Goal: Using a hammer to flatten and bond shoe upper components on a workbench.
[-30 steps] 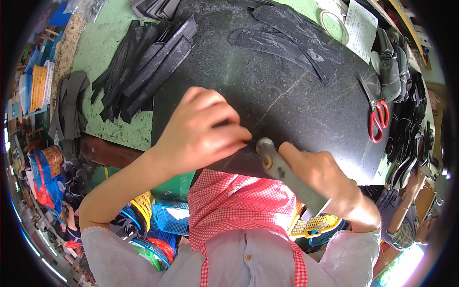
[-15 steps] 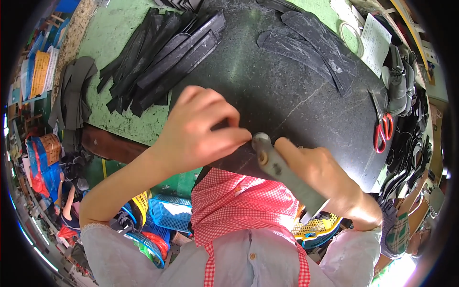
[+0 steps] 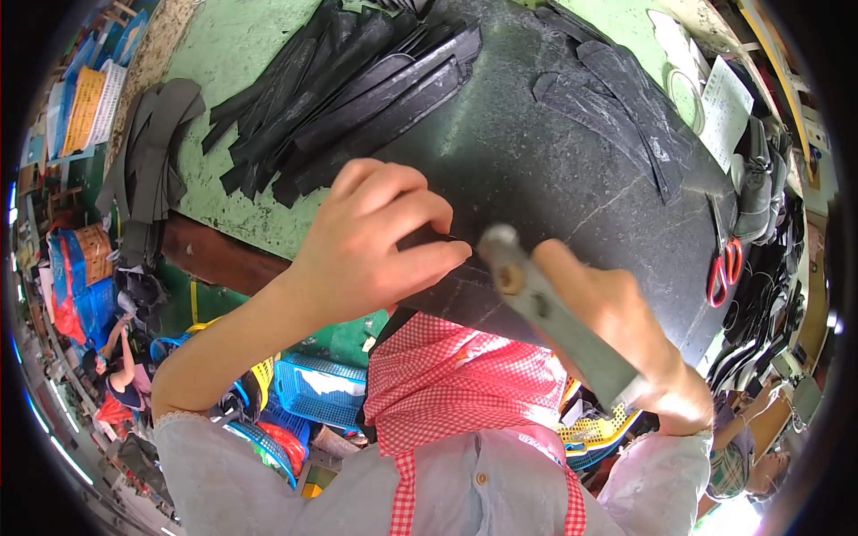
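In my right hand (image 3: 612, 304) is a hammer (image 3: 567, 330) with a long grey metal head. A tan spot of wood shows at its eye, and its round striking face points toward my left fingertips. The hammer is slightly blurred and sits just right of those fingers, apart from them. My left hand (image 3: 384, 223) is closed in a pinch at the near part of the black work board (image 3: 536, 179). Between its thumb and fingers a dark strip (image 3: 420, 238) shows in part; the rest is hidden by the hand.
Piles of black strips (image 3: 357, 89) lie at the far left, with more black strips (image 3: 617, 107) at the far right. Red-handled scissors (image 3: 726, 268) rest near the board's right edge. Grey strips (image 3: 152, 152) hang over the table's left side. A blue basket (image 3: 317, 393) stands below.
The hammer and my right hand have shifted slightly right, so the gap to my left fingertips is wider. My left hand keeps its pinch. The whole view has shifted a little.
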The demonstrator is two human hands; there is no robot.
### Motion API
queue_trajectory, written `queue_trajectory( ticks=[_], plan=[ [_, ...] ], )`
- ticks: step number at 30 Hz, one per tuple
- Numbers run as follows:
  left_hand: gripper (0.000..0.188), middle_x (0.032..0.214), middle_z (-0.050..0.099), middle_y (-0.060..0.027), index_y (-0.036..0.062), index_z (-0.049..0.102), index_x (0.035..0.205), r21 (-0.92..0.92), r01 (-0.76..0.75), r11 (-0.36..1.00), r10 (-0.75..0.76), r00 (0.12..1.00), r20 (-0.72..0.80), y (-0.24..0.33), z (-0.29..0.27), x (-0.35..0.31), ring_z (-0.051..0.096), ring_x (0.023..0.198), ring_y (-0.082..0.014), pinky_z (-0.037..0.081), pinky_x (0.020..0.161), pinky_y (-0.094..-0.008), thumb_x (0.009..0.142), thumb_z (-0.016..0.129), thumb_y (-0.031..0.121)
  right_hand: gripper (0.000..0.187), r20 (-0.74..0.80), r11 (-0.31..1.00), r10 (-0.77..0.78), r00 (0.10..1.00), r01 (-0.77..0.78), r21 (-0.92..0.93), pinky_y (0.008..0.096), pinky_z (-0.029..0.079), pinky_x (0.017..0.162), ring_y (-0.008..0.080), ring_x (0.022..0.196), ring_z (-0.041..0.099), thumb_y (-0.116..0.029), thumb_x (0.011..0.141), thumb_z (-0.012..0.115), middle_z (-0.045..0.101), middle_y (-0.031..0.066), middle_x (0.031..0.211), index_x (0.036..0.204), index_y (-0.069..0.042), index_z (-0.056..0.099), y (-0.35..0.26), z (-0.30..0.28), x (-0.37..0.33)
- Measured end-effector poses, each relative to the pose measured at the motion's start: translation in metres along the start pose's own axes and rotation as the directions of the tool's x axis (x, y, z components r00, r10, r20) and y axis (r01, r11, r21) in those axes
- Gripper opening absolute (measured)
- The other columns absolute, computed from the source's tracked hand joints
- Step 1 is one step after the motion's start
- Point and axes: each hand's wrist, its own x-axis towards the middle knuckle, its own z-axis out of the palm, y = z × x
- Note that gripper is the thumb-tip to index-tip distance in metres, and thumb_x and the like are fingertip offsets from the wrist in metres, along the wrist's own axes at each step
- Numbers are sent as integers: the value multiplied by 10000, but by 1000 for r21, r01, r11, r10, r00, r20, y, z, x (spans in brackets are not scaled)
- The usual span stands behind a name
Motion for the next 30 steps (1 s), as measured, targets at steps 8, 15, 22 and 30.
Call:
queue_trajectory(
  ticks=[8,15,22,30],
  plan=[
    [289,973,658,42,227,800,919,84,-48,995,52,998,-47,-8,-2,-10,588,975,-257,451,844,-420,648,897,202,295,-66,999,18,998,-20,-29,568,531,665,473,759,688,-114,917,665,659,239,797,1135,-17,490,-7,-1,11],
    [276,965,654,51,232,795,922,107,4,994,2,999,-53,-10,-11,-21,588,974,-254,442,829,-427,672,901,183,242,-66,997,3,998,-8,-78,554,552,659,468,801,701,-102,955,635,670,234,801,1139,-25,499,-6,6,23],
    [291,980,658,59,235,787,952,28,113,993,-111,991,-72,-13,-11,-32,585,1010,-259,437,888,-439,688,901,192,213,20,995,-30,999,28,95,543,547,644,475,760,687,-80,953,617,652,254,765,1098,-13,476,-12,5,36],
    [291,1081,648,54,252,802,975,114,284,952,-264,951,-162,5,-10,-42,560,1064,-241,395,924,-439,700,891,222,271,14,998,-57,998,57,3,551,542,656,470,766,688,-100,938,638,639,239,748,1135,-3,479,-13,18,41]
  ],
)
